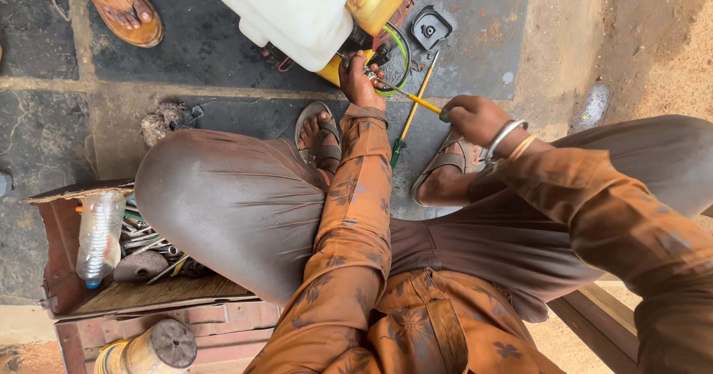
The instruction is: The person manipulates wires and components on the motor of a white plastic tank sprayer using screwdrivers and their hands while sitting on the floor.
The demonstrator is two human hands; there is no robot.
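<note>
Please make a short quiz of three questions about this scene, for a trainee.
1. True or false: the right hand grips a yellow-handled screwdriver.
2. What does the left hand touch? A) the plastic bottle B) the machine with the white tank C) the sandal
3. Fill in: a second screwdriver, green-handled, lies on the ____.

Key: 1 true; 2 B; 3 floor.
</note>
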